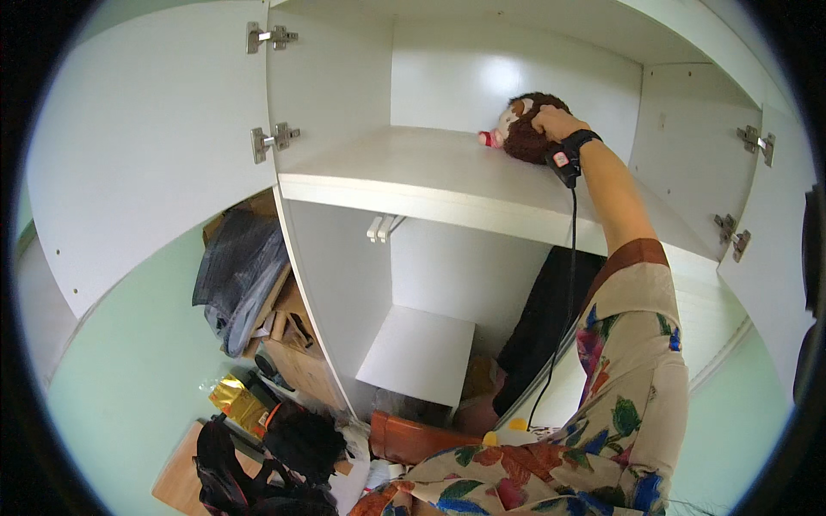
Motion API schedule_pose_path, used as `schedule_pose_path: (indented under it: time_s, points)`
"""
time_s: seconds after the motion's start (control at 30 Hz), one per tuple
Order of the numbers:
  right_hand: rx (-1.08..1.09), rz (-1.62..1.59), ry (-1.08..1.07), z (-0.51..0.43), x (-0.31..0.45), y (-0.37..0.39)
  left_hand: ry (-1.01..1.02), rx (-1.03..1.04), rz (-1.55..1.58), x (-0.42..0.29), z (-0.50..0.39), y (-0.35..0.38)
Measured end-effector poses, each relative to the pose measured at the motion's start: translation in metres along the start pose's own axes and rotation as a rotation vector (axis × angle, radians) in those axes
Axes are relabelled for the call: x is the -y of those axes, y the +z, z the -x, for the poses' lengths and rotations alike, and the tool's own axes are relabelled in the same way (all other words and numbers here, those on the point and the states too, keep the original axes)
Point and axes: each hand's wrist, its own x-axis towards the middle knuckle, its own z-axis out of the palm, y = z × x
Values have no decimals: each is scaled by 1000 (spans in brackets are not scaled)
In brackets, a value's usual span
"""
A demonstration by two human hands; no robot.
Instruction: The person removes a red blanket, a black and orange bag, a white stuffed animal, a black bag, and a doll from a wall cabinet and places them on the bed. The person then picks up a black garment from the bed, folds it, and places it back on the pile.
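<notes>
My right hand (554,122) grips a plush doll (539,138) by its shaggy brown hair. The doll lies on its side on the white upper shelf (419,161) of a cabinet, its pale face and pink and red clothing turned to the left. Part of its head is hidden behind my fingers and wrist. A black strap holds a small black device (565,162) on that wrist, and its cable (574,258) hangs down past the shelf's front edge. My left hand is out of view.
Cabinet doors stand open at left (161,129) and right (777,238). Below the shelf are white hooks (381,229), a white box-like surface (423,351) and dark cloth (548,322). At lower left are cardboard boxes (303,367), a gold bag (239,403) and a black backpack (222,464).
</notes>
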Motion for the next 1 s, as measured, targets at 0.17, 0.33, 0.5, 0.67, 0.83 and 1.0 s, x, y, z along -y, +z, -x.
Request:
schedule_pose_path:
  time_s: [0.17,0.33,0.5,0.67,0.83,1.0]
  points:
    - [-504,58,-245,38,-20,-34,24,15,32,26,0,-2]
    - [-1001,-145,-441,135,41,-98,36,-1,48,107,-5,-24]
    - [-1103,-366,-717,214,142,-121,-91,-177,625,186,-2,-29]
    - [-744,-855,-837,230,275,-77,-102,-197,545,216,55,-69]
    - [-214,-1387,-735,262,412,-3,-344,-386,472,255,113,-144]
    - [-121,-1071,-859,332,480,34,-484,-577,399,298,212,-203]
